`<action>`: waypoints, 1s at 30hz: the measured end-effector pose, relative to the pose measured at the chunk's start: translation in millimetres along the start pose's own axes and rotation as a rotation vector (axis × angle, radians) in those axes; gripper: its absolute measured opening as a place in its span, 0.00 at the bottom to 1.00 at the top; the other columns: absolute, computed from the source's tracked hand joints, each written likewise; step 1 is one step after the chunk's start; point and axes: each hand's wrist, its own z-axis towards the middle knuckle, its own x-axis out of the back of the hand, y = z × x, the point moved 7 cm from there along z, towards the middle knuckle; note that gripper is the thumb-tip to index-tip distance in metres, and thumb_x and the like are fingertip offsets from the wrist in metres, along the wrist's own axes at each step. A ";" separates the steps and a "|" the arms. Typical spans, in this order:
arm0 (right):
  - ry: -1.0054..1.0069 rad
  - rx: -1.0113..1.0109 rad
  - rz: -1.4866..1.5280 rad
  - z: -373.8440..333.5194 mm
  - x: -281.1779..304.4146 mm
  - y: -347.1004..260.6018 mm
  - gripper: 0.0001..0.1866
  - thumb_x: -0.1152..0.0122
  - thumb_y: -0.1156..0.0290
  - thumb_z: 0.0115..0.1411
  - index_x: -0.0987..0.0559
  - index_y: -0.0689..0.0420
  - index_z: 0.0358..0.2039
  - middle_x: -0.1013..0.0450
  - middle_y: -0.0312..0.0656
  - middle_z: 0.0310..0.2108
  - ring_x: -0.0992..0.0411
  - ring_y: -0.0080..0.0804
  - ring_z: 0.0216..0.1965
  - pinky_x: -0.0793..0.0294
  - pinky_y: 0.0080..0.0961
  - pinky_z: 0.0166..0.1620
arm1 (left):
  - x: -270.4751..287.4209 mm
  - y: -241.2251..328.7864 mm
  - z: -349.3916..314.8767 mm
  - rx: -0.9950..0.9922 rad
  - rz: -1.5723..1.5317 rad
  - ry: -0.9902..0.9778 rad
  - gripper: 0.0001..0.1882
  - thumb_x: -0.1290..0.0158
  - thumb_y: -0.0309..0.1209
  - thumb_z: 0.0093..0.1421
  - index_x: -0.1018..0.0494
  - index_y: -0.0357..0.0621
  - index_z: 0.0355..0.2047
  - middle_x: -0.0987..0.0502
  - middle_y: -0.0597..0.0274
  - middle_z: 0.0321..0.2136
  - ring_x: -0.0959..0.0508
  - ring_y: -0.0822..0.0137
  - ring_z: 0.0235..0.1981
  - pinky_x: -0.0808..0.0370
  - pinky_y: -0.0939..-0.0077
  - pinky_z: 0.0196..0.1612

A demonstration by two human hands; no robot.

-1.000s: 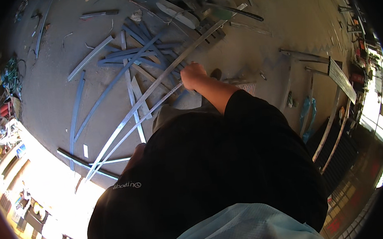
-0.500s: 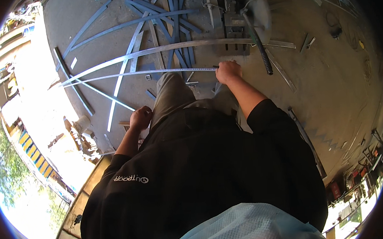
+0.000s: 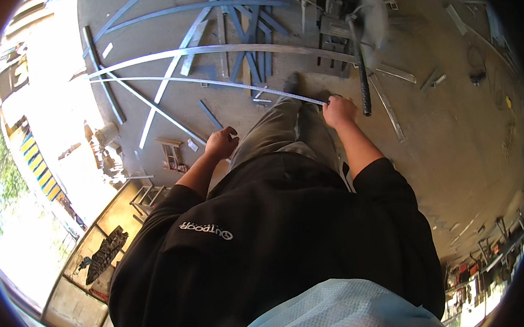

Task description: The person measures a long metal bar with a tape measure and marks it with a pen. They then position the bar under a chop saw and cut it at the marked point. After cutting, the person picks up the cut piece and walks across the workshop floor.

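My right hand (image 3: 339, 110) is closed on one end of a tape measure (image 3: 238, 84), whose case is mostly hidden by the fingers. From there the pale tape stretches left, sloping across the floor area to the bright left side. Just beyond it runs a long metal bar (image 3: 205, 51), roughly alongside and apart from the tape, its right end at a cutting machine (image 3: 337, 27). My left hand (image 3: 222, 144) hovers by my left leg, fingers loosely curled and apart, with nothing visible in it. Near it lies a short blue-grey metal strip (image 3: 210, 115).
The machine's long handle (image 3: 364, 89) reaches toward my right hand. Crossing metal bars (image 3: 253, 33) lie piled ahead. A dark tube (image 3: 106, 83) rests at far left, a flat metal piece (image 3: 387, 109) at right. A small wooden frame (image 3: 171, 153) stands left, near a pale bench (image 3: 96, 309).
My right hand has moved right and nearer, so the tape now slopes. My left hand has come away from my leg with its fingers looser. The whole view has shifted.
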 end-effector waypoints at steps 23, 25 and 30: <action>-0.154 -0.070 0.103 42.6 -55.3 126.3 0.22 0.43 0.47 0.67 0.14 0.48 0.49 0.18 0.43 0.53 0.21 0.47 0.56 0.21 0.44 0.58 | -67.2 54.8 79.3 0.006 0.122 -0.038 0.20 0.40 0.46 0.61 0.20 0.50 0.49 0.14 0.48 0.37 0.16 0.45 0.45 0.20 0.50 0.50; -0.162 -0.066 0.042 53.4 -58.8 146.1 0.21 0.42 0.47 0.68 0.14 0.48 0.48 0.18 0.43 0.52 0.21 0.46 0.55 0.21 0.43 0.57 | -81.6 78.1 85.8 0.014 0.128 0.010 0.20 0.40 0.46 0.61 0.20 0.50 0.48 0.14 0.50 0.36 0.15 0.46 0.44 0.20 0.51 0.49; -0.072 -0.061 0.006 93.5 -91.8 220.8 0.19 0.39 0.46 0.65 0.13 0.46 0.44 0.16 0.43 0.46 0.20 0.47 0.52 0.20 0.46 0.53 | -143.1 157.3 111.0 -0.145 0.108 0.011 0.19 0.38 0.43 0.62 0.20 0.47 0.47 0.15 0.50 0.34 0.15 0.48 0.39 0.19 0.53 0.43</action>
